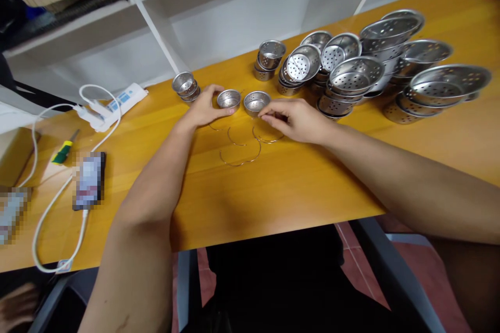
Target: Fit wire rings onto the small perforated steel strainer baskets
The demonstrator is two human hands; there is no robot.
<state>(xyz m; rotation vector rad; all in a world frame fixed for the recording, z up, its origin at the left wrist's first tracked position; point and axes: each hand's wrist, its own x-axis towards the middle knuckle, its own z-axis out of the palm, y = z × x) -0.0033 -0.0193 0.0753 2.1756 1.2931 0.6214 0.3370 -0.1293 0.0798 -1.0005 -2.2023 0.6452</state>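
On the orange wooden table (297,182) my left hand (205,109) rests beside a small perforated steel cup (228,99), fingers touching its side. A second small steel cup (257,102) stands just to the right. My right hand (294,118) lies next to that cup, its fingertips pinched on a thin wire ring (269,135) lying on the table. More thin wire handles (239,152) lie loose in front of the cups, between my two hands.
A stack of small cups (186,86) stands left of my hands, another (269,57) behind. Many larger perforated steel bowls (375,73) are piled at the right. A white power strip (111,106), a cable, a screwdriver (62,151) and a phone (89,179) lie at left.
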